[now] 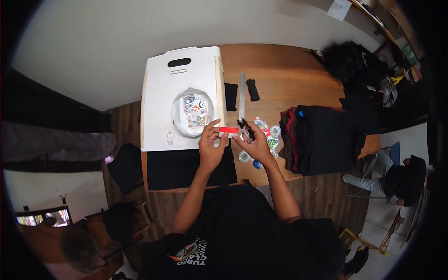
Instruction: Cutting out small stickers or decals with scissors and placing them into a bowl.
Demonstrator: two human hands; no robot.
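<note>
- We see the left hand (211, 145) pinching a red strip (228, 130) above the wooden table (280, 74).
- The right hand (254, 143) grips a small dark tool (246, 127) just beside the strip.
- Round badges (273, 131) lie near a metal ruler (241, 95) and stacked dark shirts (322, 137).

Black short-sleeved T-shirt (242, 228) — a multicoloured printed graphic with lettering on the chest. Sleeves end above the elbows — both forearms bare. Left hand (211, 145) and right hand (254, 144) ungloved; no watch or rings visible.
</note>
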